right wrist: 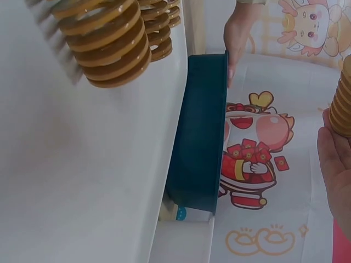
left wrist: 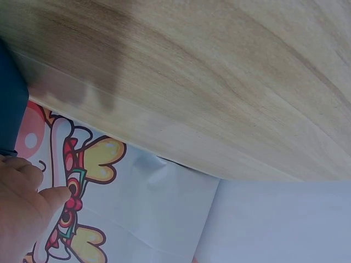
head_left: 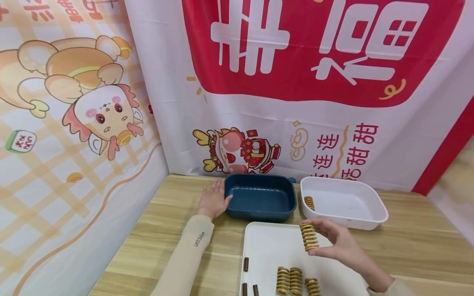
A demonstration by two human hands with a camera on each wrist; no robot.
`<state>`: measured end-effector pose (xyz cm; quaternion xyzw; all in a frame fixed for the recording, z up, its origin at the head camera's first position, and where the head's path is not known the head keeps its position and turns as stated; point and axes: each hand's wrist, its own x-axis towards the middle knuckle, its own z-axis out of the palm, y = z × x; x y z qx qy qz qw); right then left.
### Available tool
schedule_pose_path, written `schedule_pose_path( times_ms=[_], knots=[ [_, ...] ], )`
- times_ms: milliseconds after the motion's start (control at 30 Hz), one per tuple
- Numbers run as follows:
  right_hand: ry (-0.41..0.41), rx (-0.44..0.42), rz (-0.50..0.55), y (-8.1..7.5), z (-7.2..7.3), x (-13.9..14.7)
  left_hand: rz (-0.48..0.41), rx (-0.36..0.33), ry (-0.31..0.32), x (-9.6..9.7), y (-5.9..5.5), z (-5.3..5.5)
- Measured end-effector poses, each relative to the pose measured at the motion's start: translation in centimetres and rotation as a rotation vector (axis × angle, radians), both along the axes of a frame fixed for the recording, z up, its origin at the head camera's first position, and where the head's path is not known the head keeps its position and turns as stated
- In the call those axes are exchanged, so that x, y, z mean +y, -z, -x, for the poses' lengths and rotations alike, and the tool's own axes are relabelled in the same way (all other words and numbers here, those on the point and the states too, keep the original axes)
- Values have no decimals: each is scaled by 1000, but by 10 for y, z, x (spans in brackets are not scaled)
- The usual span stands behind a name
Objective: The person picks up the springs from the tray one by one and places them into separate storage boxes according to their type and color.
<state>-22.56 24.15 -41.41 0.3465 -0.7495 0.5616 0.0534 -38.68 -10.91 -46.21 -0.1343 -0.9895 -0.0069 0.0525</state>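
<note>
My right hand (head_left: 338,242) holds a gold-coloured coil spring (head_left: 309,237) between thumb and fingers, raised over the far part of the white tray (head_left: 259,234). In the right wrist view the same spring (right wrist: 343,104) shows at the right edge, with part of the hand (right wrist: 335,164) under it. My left hand (head_left: 214,200) lies at the left end of the dark blue bin (head_left: 259,213), its fingers extended and its thumb at the rim. Further gold springs (head_left: 289,280) lie on the tray. One gold spring (head_left: 309,203) lies inside the white bin (head_left: 370,222), against its left wall.
Several small dark brown springs (head_left: 246,264) lie along the tray's left side. Both bins stand side by side at the back of the wooden table (head_left: 418,246), close to a printed cloth (head_left: 177,135). Another printed cloth (head_left: 140,197) hangs along the left.
</note>
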Motion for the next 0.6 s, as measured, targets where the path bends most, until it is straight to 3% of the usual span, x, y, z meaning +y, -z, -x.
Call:
schedule_pose_path(
  times_ms=[300,600],
  knots=[
    [36,-6,-14,-3,8,3,13,12,0,0,0,1],
    [18,-3,0,0,17,8,2,-1,-2,0,2,4]
  ],
)
